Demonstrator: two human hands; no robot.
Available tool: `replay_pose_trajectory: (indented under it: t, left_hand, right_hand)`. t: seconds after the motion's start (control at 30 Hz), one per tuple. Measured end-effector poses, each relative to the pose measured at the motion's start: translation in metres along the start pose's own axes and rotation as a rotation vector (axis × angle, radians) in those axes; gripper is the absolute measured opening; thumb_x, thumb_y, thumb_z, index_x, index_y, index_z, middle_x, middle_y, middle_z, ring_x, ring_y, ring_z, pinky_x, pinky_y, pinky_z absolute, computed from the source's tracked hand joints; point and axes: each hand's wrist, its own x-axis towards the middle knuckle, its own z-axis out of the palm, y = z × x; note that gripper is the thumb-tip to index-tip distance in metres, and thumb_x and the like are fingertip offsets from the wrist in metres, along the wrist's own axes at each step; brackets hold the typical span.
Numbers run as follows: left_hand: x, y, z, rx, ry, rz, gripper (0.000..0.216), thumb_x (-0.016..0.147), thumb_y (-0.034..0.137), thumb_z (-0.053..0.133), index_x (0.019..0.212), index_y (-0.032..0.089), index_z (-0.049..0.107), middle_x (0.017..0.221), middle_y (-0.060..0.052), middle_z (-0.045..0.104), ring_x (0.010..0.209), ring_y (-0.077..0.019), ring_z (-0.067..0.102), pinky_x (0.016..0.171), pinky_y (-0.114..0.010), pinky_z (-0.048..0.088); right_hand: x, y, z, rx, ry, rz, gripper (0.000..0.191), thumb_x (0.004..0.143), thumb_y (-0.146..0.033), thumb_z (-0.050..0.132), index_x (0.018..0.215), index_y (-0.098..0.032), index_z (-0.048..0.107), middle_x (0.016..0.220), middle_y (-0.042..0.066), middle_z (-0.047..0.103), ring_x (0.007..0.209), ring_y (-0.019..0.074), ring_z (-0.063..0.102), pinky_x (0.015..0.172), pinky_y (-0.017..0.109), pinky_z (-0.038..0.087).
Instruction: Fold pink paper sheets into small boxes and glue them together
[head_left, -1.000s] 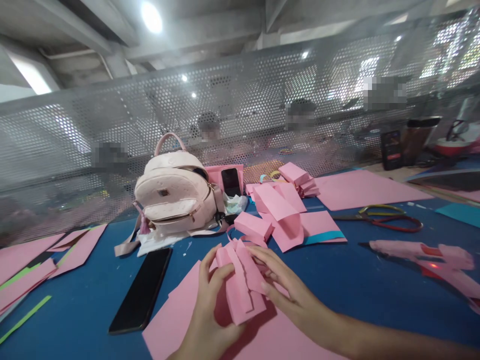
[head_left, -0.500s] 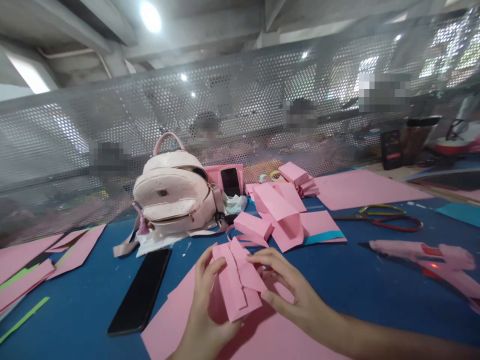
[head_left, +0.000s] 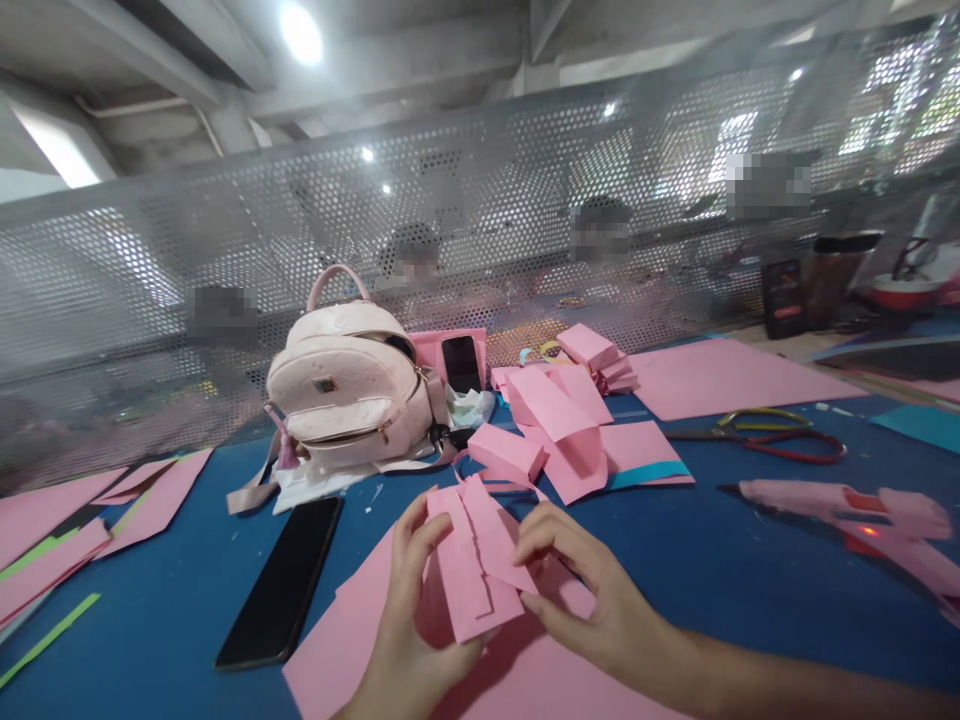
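A folded pink paper box (head_left: 466,575) with an uneven seam along its face is held up in front of me. My left hand (head_left: 420,600) is wrapped round its left side and underside, fingertips over the left edge. At the right, my right hand (head_left: 592,590) pinches the edge of a raised pink flap on the box between thumb and fingers. Beneath both hands lies a large pink paper sheet (head_left: 337,640). Just beyond the box sits another small pink paper box (head_left: 506,455).
A black phone (head_left: 281,585) lies left, a pale pink backpack (head_left: 352,385) behind it. To the right are a pink glue gun (head_left: 847,505) with a lit red light and scissors (head_left: 780,435). Folded pink paper (head_left: 562,410) lies ahead, before a perforated metal screen (head_left: 480,200).
My right hand has shifted slightly right and its fingers have curled in, from lying over the box's flap to pinching its edge. My left hand and the box have hardly moved.
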Motion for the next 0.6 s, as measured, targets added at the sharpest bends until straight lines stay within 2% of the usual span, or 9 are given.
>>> replay_pose_trajectory:
  t: [0.1, 0.43, 0.6]
  left_hand:
    - [0.0005, 0.0000, 0.0004, 0.005, 0.001, -0.017, 0.064, 0.077, 0.034, 0.072, 0.135, 0.036, 0.044, 0.154, -0.007, 0.025, 0.147, -0.0361, 0.023, 0.114, -0.060, 0.028]
    - [0.0018, 0.0013, 0.0006, 0.046, 0.020, 0.005, 0.067, 0.075, 0.036, 0.073, 0.136, 0.034, 0.045, 0.152, -0.009, 0.031, 0.145, -0.0364, 0.027, 0.113, -0.059, 0.032]
    - [0.0025, 0.0025, 0.0008, 0.052, 0.022, -0.005, 0.069, 0.075, 0.039, 0.074, 0.136, 0.030, 0.044, 0.151, -0.012, 0.033, 0.145, -0.0371, 0.028, 0.113, -0.060, 0.030]
  right_hand:
    - [0.0000, -0.0001, 0.0004, -0.041, 0.007, -0.052, 0.019, 0.087, -0.007, 0.056, 0.097, -0.024, 0.056, 0.091, 0.000, 0.055, 0.085, 0.0146, 0.055, 0.082, 0.029, 0.045]
    - [0.0007, 0.0025, 0.0005, -0.053, 0.023, -0.100, 0.022, 0.084, -0.004, 0.056, 0.096, -0.023, 0.055, 0.089, 0.000, 0.056, 0.083, 0.0145, 0.056, 0.089, 0.033, 0.044]
    - [-0.0003, -0.0020, -0.0009, -0.037, -0.046, -0.086, 0.027, 0.082, -0.003, 0.057, 0.100, -0.023, 0.056, 0.093, 0.001, 0.057, 0.086, 0.0154, 0.057, 0.082, 0.030, 0.046]
